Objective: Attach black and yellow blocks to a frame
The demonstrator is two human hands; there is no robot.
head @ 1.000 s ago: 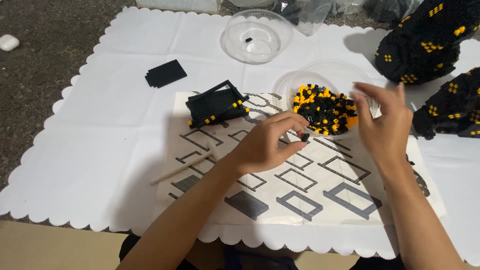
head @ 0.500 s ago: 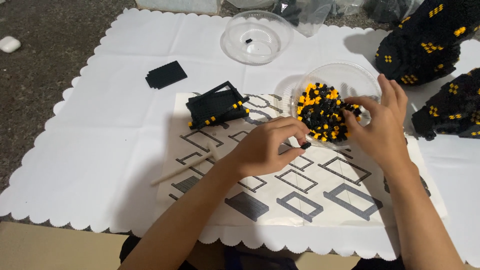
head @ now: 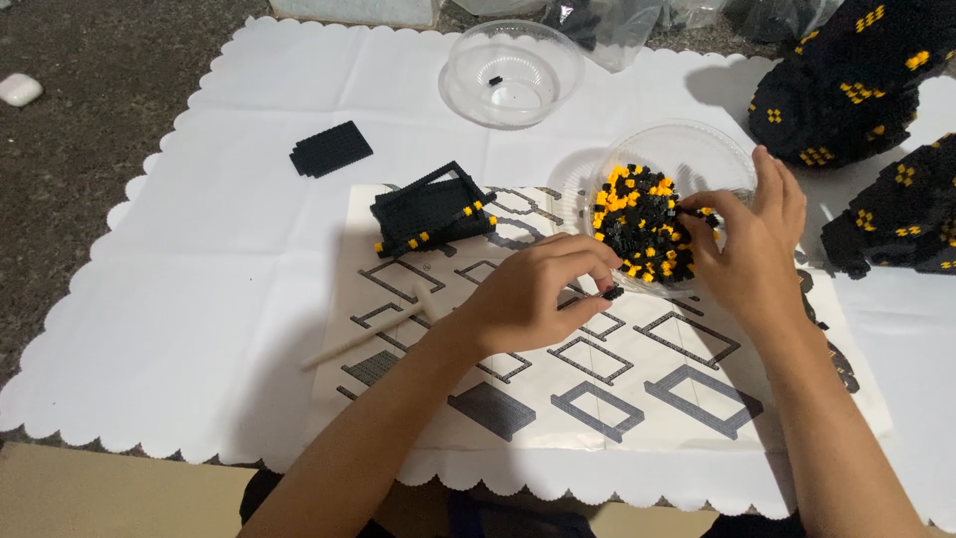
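Two hands are at work: the left hand (head: 538, 299) is pinched shut on a small black brick (head: 613, 293), while the right hand (head: 747, 249), fingers curled, picks among bricks in the clear bowl (head: 697, 149) just beside; one piece is best lifted singly.

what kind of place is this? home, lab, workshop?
Probably a home hobby spot, not a lab: a white scalloped cloth spread on a rough dark surface, a printed instruction sheet, and a clear bowl of small black and yellow bricks that the right hand picks from.
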